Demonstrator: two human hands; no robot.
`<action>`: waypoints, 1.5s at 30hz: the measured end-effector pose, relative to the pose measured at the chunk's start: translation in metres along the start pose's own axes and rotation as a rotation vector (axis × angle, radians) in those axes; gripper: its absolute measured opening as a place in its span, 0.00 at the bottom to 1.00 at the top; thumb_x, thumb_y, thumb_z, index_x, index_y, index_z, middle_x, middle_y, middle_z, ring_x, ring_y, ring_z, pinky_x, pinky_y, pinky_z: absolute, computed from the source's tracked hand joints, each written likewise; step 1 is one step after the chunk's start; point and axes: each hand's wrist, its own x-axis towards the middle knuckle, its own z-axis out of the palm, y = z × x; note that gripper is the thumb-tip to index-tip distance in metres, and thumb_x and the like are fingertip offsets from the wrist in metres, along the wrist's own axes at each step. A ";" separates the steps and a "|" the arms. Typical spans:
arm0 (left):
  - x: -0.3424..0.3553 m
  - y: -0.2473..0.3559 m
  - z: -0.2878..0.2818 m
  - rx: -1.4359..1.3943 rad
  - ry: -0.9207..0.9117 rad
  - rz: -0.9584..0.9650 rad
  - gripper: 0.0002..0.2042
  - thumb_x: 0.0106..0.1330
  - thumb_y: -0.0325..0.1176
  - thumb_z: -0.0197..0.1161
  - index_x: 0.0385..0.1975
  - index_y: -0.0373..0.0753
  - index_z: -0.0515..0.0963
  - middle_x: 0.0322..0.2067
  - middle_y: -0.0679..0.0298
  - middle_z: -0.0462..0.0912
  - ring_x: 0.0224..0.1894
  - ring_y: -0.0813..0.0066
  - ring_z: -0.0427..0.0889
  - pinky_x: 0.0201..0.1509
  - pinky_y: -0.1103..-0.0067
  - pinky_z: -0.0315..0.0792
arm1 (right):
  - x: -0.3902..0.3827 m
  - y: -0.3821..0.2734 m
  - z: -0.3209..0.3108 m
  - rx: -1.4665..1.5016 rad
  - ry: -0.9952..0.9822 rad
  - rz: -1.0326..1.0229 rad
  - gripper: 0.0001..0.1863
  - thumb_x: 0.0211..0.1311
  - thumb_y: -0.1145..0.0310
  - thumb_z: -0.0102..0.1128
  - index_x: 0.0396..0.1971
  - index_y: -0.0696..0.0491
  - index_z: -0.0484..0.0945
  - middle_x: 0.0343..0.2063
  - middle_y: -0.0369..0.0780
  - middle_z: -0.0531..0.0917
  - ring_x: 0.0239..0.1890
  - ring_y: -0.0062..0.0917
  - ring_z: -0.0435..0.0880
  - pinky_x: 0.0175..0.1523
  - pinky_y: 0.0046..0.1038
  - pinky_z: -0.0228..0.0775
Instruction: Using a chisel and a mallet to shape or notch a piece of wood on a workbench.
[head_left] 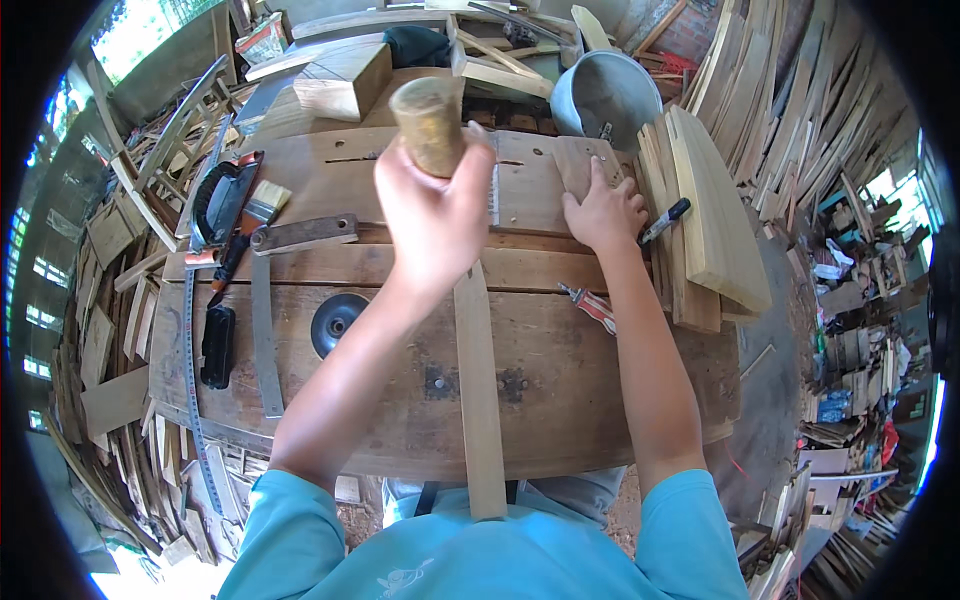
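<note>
My left hand point(437, 210) is raised above the middle of the workbench, its fingers wrapped round a thick round wooden piece point(428, 125). That piece points up with its flat end toward me; whatever lies below the fist is hidden. My right hand point(606, 212) lies with fingers spread on a small wooden board point(578, 168) near the far right of the bench. Below my left hand, a long wooden strip point(481, 400) runs along the bench toward my body and overhangs the near edge. A dark-capped marker point(664, 221) rests beside my right hand.
The wooden workbench point(560, 410) carries a red-and-white tube point(590, 306), a black disc point(338, 323), a brush point(266, 203), a metal strip point(264, 340) and a black-handled tool point(217, 205). Stacked boards point(715, 215) stand at right, below a grey bucket point(606, 95). Scrap wood lines both sides.
</note>
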 end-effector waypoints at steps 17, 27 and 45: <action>0.010 -0.010 0.009 0.053 0.049 -0.032 0.12 0.58 0.27 0.62 0.16 0.34 0.68 0.13 0.66 0.72 0.20 0.82 0.70 0.26 0.76 0.69 | -0.064 0.007 -0.227 1.019 0.043 -1.110 0.32 0.74 0.57 0.57 0.72 0.55 0.66 0.53 0.46 0.85 0.47 0.28 0.86 0.55 0.35 0.79; 0.004 0.005 0.026 0.139 0.037 0.112 0.10 0.57 0.28 0.65 0.20 0.31 0.72 0.14 0.56 0.76 0.17 0.70 0.77 0.27 0.72 0.74 | -0.148 -0.015 -0.283 0.597 0.205 -1.410 0.30 0.73 0.63 0.56 0.71 0.59 0.66 0.32 0.43 0.85 0.26 0.22 0.80 0.36 0.32 0.76; -0.003 0.004 0.011 0.116 0.112 0.155 0.07 0.58 0.26 0.65 0.32 0.29 0.78 0.18 0.50 0.79 0.19 0.57 0.80 0.32 0.71 0.76 | -0.125 -0.048 -0.213 -0.078 1.104 -1.285 0.29 0.76 0.67 0.52 0.73 0.58 0.62 0.27 0.42 0.83 0.21 0.19 0.76 0.23 0.19 0.68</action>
